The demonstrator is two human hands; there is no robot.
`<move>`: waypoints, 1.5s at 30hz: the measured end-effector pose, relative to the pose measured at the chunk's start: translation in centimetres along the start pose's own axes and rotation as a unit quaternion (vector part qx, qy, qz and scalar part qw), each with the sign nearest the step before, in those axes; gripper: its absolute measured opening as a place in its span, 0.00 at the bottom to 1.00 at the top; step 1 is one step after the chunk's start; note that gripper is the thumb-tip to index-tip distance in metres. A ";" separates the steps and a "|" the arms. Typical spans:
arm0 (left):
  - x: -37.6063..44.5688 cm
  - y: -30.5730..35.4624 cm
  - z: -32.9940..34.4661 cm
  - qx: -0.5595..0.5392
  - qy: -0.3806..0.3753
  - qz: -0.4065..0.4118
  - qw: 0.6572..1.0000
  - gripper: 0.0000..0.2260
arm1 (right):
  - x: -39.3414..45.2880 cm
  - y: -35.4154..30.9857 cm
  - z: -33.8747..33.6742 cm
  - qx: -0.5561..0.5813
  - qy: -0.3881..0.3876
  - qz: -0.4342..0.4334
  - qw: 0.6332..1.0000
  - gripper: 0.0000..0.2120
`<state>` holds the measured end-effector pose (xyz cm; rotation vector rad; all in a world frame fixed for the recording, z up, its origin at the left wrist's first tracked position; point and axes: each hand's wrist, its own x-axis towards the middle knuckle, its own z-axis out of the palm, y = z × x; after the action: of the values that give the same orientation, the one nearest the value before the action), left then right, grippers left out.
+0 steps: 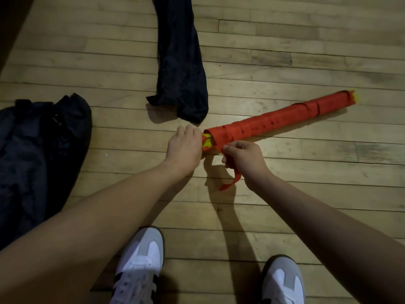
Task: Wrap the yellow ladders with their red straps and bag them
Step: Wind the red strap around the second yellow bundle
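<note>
Both hands work apart: left hand [184, 148] grips the strap-wound yellow ladder bundle's [278, 119] end, right hand [243, 159] pinches the loose red strap [232, 179], over worn wooden plank floor [306, 51] beside a long dark fabric bag [182, 62].

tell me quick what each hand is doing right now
Left hand: grips the near end of the wrapped ladder bundle.
Right hand: pinches the loose red strap.
</note>
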<state>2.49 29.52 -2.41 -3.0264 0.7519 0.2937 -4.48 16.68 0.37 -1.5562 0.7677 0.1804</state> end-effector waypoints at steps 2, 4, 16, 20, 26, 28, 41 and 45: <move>-0.9 0.5 0.8 0.011 0.008 0.023 1.000 0.21 | 0.3 0.3 -0.1 -0.004 0.009 0.010 1.000 0.08; -1.3 0.6 1.2 0.010 0.006 0.031 0.999 0.23 | 0.2 0.7 -0.1 -0.011 0.013 0.020 1.000 0.09; -2.5 -0.3 -0.2 -0.165 -0.082 -0.011 0.983 0.26 | -1.0 2.3 -0.5 -0.058 -0.022 0.065 0.996 0.06; -2.0 0.6 -0.7 -0.062 -0.127 0.026 0.990 0.26 | -1.3 2.2 -0.1 -0.075 -0.053 0.064 0.994 0.06; -2.5 -0.2 -0.5 -0.127 -0.208 0.056 0.968 0.27 | -1.7 2.8 -0.7 -0.073 -0.057 0.069 0.993 0.05; -2.6 -0.7 -0.4 -0.162 -0.202 0.053 0.964 0.23 | -1.9 2.9 -0.9 -0.074 -0.059 0.071 0.993 0.05; -3.7 1.5 0.3 -0.228 -0.091 0.000 0.969 0.25 | -3.2 3.3 -0.6 -0.085 -0.049 0.071 0.993 0.08; -3.2 2.0 0.5 -0.222 -0.100 -0.018 0.970 0.25 | -2.9 2.9 -0.6 -0.100 -0.025 0.055 0.993 0.08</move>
<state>-1.24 29.28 -2.23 -3.3345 0.6953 0.8593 -8.57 17.32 -0.37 -1.6916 0.8158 0.3863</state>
